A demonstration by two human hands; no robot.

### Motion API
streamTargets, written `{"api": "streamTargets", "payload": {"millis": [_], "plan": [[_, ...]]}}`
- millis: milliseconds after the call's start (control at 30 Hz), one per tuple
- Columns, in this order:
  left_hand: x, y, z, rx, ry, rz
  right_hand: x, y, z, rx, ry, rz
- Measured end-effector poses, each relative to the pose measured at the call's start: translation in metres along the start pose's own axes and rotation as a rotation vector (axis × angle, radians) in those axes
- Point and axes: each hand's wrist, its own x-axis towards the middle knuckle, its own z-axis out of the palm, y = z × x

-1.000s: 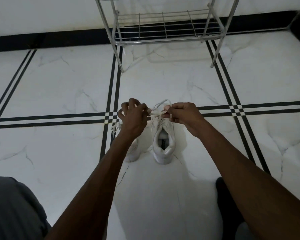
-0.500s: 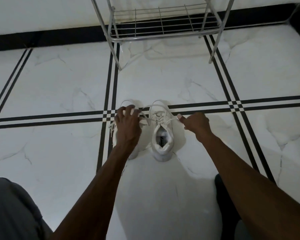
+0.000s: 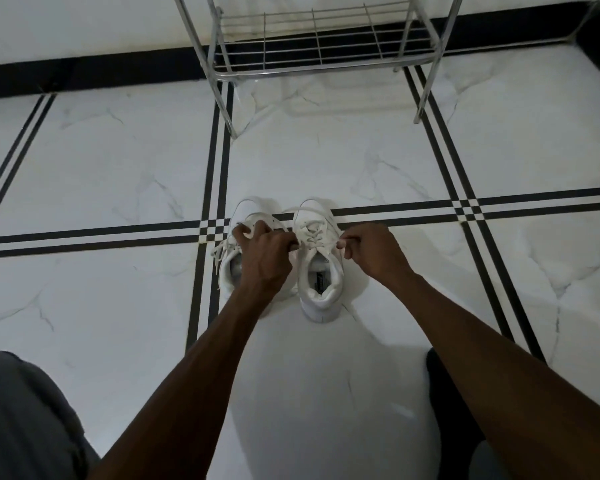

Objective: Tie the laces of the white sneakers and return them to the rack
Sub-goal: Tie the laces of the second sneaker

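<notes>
Two white sneakers stand side by side on the floor, toes pointing away from me. The right sneaker (image 3: 321,271) has its lace (image 3: 310,233) pulled out to both sides. My left hand (image 3: 265,252) grips one lace end and covers part of the left sneaker (image 3: 231,268), whose loose lace hangs over its left side. My right hand (image 3: 371,251) pinches the other lace end just right of the right sneaker. A metal wire rack (image 3: 312,39) stands beyond the sneakers, its lowest shelf bare.
The floor is white marble tile (image 3: 361,161) with black stripe lines. A black skirting (image 3: 94,72) runs along the far wall. My grey-clad knee (image 3: 21,417) is at the lower left, and a dark shape (image 3: 454,403) lies under my right forearm.
My hands have dropped from above the right sneaker and pulled apart to its two sides, drawing the lace tight. The view has tilted so the rack sits lower and nearer.
</notes>
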Motion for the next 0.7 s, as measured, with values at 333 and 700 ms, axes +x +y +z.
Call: {"api": "streamTargets", "payload": {"millis": [333, 700], "plan": [[-0.009, -0.001, 0.012, 0.052, -0.008, 0.022, 0.0, 0.001, 0.001, 0.156, -0.052, 0.22], [-0.004, 0.0, 0.012, 0.01, -0.002, 0.074, -0.009, 0.003, 0.006, -0.323, 0.062, 0.013]]}}
